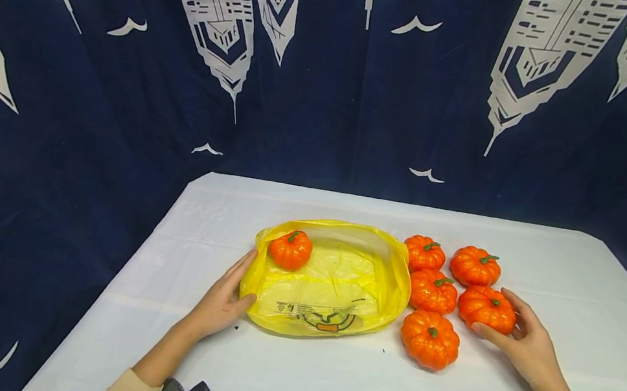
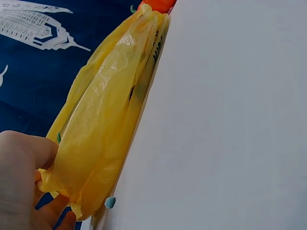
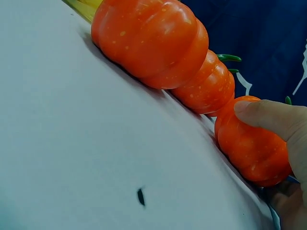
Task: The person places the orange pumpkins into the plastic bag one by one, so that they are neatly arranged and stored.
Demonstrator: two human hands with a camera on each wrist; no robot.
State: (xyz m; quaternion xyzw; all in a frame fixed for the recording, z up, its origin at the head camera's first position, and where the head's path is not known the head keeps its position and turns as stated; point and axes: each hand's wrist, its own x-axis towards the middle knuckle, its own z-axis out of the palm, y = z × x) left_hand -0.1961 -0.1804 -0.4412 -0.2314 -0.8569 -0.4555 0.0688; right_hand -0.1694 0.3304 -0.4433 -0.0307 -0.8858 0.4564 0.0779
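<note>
A yellow plastic bag (image 1: 332, 282) lies on the table with its mouth wide open. One orange toy pumpkin (image 1: 290, 249) with a green stem is inside, at the bag's left end. My left hand (image 1: 221, 301) holds that end; in the left wrist view the bag's edge (image 2: 72, 191) runs between thumb and fingers. To the right of the bag, my right hand (image 1: 529, 349) grips another pumpkin (image 1: 484, 308), thumb on the near side and fingers around the far right. The right wrist view shows the thumb pressed on this pumpkin (image 3: 252, 148).
Several more pumpkins stand close by: one at the back right (image 1: 475, 265), two against the bag's right side, and a front one (image 1: 429, 341). A white cloth covers the table (image 1: 325, 386). Behind hangs a dark blue curtain (image 1: 324, 112) with white building prints.
</note>
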